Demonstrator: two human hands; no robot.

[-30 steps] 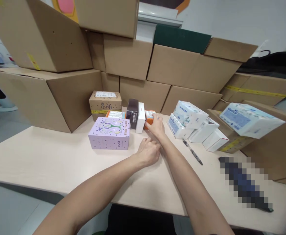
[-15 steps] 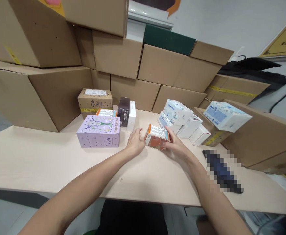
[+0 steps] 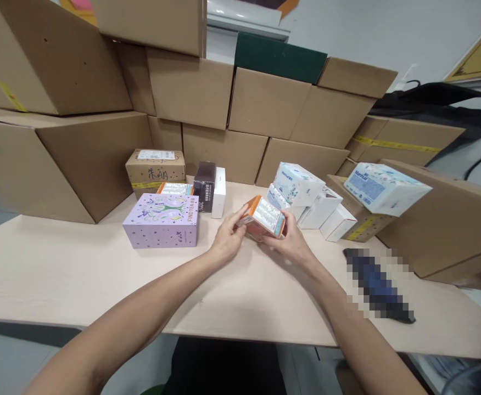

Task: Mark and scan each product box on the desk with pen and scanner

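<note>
A small orange and white carton is held tilted between both hands over the middle of the table. My left hand is closed on its left end, fingers at the edge. My right hand grips the right end, with fingers reaching under the front face. To the left stands a lilac tea box with printed flowers. Another orange and white carton shows partly behind it. A dark box and a slim white box stand upright beside each other, beyond my left hand.
Right of my hands are stacked tissue packs, white boxes and another tissue pack on a carton. Large cardboard boxes wall the back and left. A pixelated dark item lies at the right of the table.
The orange and white carton has been lifted and tilted, with its printed top turned more toward me. My left hand has gone from beside it to gripping its end. The view has shifted slightly.
</note>
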